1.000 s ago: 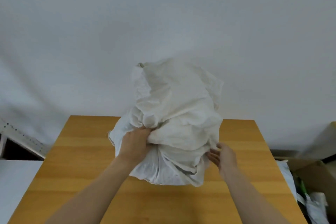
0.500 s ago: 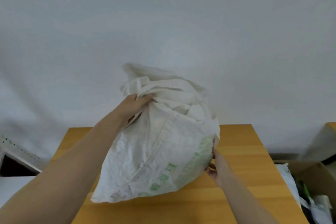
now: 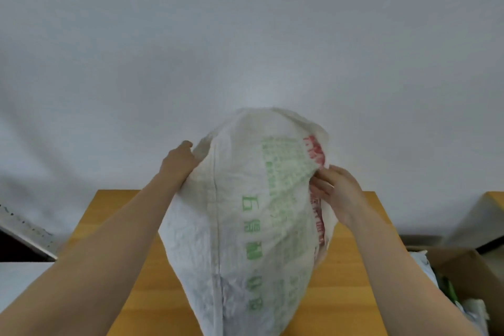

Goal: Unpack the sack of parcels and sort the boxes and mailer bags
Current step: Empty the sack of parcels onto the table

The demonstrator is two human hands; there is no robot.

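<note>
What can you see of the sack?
The sack is white woven-looking plastic, crinkled, with faded green print, red print along its right edge and a seam down its front. It bulges, upright over the wooden table, bottom out of frame. The left hand grips its upper left; the right hand pinches its right side.

Both bare arms are being held out forward and upward above the tabletop (image 3: 114,215). The left forearm is being held diagonally over the left side of the tabletop. The left hand (image 3: 178,161) is being wrapped round the upper left side of the sack (image 3: 240,226), and most of its fingers are being hidden behind the fabric. The right forearm is being held over the right side. The fabric on the upper right side is being pinched by the right hand (image 3: 339,194), with the fingers (image 3: 321,185) bent toward the left.
</note>
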